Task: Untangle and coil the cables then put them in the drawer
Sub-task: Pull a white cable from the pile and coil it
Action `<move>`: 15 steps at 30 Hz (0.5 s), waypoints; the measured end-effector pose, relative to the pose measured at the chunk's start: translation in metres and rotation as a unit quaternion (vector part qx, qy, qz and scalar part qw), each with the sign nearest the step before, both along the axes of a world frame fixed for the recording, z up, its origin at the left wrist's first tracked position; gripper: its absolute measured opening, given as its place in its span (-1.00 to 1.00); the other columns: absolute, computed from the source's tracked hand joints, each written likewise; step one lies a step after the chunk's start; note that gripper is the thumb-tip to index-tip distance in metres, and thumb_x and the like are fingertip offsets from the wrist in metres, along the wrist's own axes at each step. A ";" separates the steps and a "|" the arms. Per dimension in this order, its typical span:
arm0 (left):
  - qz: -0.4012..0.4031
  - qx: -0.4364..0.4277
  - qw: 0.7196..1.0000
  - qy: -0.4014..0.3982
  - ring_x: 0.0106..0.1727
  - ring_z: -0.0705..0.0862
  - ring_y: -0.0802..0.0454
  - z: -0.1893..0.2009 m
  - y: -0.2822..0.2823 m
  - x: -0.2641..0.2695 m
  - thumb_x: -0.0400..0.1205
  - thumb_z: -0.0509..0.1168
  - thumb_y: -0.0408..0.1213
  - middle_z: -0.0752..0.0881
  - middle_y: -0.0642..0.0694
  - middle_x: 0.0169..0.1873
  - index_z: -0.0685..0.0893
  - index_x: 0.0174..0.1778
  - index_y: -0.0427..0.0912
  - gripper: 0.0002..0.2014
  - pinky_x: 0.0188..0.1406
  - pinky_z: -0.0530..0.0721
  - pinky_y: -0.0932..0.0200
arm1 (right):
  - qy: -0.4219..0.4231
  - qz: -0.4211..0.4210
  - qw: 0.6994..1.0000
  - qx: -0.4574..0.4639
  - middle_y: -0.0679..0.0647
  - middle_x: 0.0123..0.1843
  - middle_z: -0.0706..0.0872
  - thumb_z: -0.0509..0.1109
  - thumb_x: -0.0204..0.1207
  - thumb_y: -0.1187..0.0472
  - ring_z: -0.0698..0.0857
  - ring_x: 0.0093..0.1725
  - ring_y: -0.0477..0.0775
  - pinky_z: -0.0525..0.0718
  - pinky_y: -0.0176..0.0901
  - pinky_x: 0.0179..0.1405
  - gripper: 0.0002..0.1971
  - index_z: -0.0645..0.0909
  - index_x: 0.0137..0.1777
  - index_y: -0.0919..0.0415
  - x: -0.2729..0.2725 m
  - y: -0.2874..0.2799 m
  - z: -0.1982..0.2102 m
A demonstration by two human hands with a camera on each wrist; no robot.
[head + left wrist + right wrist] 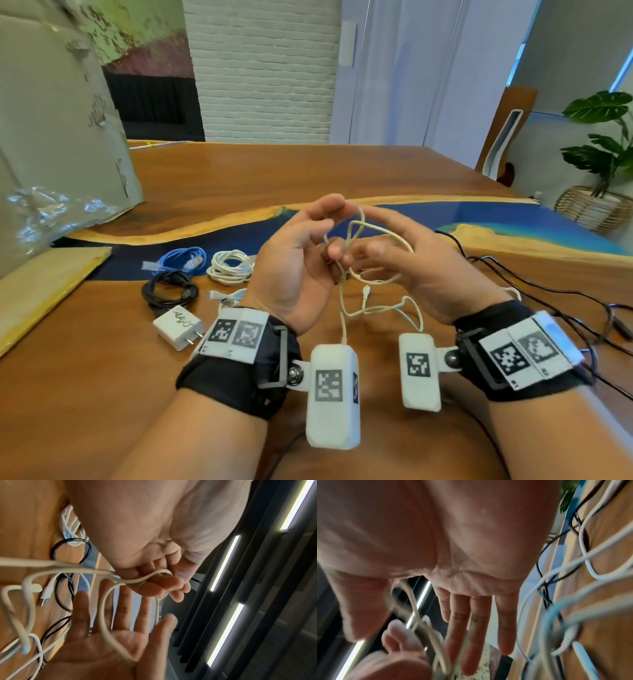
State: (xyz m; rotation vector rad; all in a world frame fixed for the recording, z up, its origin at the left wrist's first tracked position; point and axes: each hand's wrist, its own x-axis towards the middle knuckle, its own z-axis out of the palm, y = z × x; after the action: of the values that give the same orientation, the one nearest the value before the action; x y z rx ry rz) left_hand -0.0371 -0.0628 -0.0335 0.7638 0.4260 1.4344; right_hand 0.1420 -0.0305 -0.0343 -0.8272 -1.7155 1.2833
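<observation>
No word, brand or number can be read anywhere. The white charger plug (pixel 178 328) near the worktop's left edge bears a dark handwritten scrawl, too small to make out. The wristbands (pixel 236 334) and the white wrist camera housings (pixel 331 394) carry only black-and-white square code markers, without letters.

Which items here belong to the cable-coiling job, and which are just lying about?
Job:
- cream cable, looped between left hand and right hand
- blue cable
- white coil
- black cable

Lying about:
- cardboard box
- plastic wrap
- potted plant
</observation>
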 end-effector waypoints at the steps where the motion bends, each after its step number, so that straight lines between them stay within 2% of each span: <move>1: -0.003 -0.001 1.000 0.008 -0.51 0.43 0.09 0.000 0.000 0.001 0.72 0.11 -0.46 0.79 -0.12 -0.06 0.69 0.18 -0.18 -0.72 -0.45 0.47 0.22 | -0.003 0.000 1.000 0.007 0.31 0.01 0.85 0.45 0.57 0.14 0.82 -0.02 0.14 0.73 -0.05 0.02 -0.55 0.61 0.48 0.00 -0.005 -0.001 -0.003; 3: 0.009 -0.015 0.999 0.032 -0.56 0.35 0.11 0.000 0.002 0.001 0.71 0.14 -0.45 0.72 -0.09 -0.20 0.66 0.24 -0.19 -0.73 -0.51 0.33 0.24 | 0.016 -0.026 1.000 -0.006 0.31 -0.13 0.82 0.32 0.72 0.21 0.75 -0.19 0.16 0.70 -0.04 -0.10 -0.71 0.71 0.37 0.20 -0.006 0.000 -0.004; 5: 0.036 -0.048 0.997 0.057 -0.59 0.30 0.13 -0.002 0.006 -0.001 0.73 0.18 -0.42 0.62 -0.06 -0.31 0.67 0.25 -0.20 -0.76 -0.56 0.26 0.25 | 0.063 -0.059 0.995 -0.057 0.29 -0.23 0.79 0.17 0.82 0.14 0.70 -0.23 0.25 0.70 0.05 -0.11 -0.64 0.77 0.21 0.32 -0.002 0.000 0.000; 7: 0.066 -0.094 0.991 0.074 -0.59 0.27 0.14 -0.007 0.012 -0.003 0.73 0.25 -0.38 0.53 -0.03 -0.38 0.69 0.20 -0.21 -0.82 -0.60 0.24 0.27 | 0.133 -0.099 0.982 -0.096 0.20 -0.31 0.74 0.08 0.85 0.03 0.72 -0.26 0.22 0.74 0.11 -0.12 -0.51 0.77 -0.02 0.30 0.004 0.000 0.007; 9: 0.094 -0.142 0.982 0.078 -0.60 0.24 0.16 -0.013 0.017 -0.008 0.72 0.31 -0.36 0.48 0.00 -0.43 0.71 0.13 -0.21 -0.88 -0.63 0.20 0.28 | 0.209 -0.137 0.963 -0.103 0.11 -0.37 0.65 0.08 0.85 -0.02 0.71 -0.31 0.13 0.78 0.08 -0.20 -0.50 0.65 -0.24 0.18 0.014 0.001 0.013; 12: 0.104 -0.191 0.975 0.049 -0.61 0.22 0.18 -0.018 0.022 -0.015 0.71 0.34 -0.35 0.44 0.02 -0.48 0.71 0.11 -0.21 -0.90 -0.65 0.19 0.32 | 0.282 -0.146 0.943 -0.103 0.04 -0.33 0.63 0.16 0.81 -0.03 0.72 -0.29 0.08 0.81 0.02 -0.21 -0.61 0.60 -0.21 0.10 0.035 0.003 0.020; 15: 0.100 -0.182 0.978 0.020 -0.60 0.27 0.18 -0.017 0.022 -0.014 0.71 0.36 -0.33 0.46 0.01 -0.45 0.70 0.14 -0.21 -0.88 -0.64 0.27 0.33 | 0.229 -0.147 0.958 -0.090 0.13 -0.12 0.76 0.25 0.76 -0.02 0.78 -0.16 0.14 0.83 0.11 -0.09 -0.73 0.68 0.01 0.13 0.036 0.004 0.019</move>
State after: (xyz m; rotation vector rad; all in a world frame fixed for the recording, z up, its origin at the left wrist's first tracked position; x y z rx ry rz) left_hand -0.0516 -0.0413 -0.0503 0.4631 0.7913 1.4717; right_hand 0.1775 -0.0266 -0.0151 -0.7796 -1.0794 1.3115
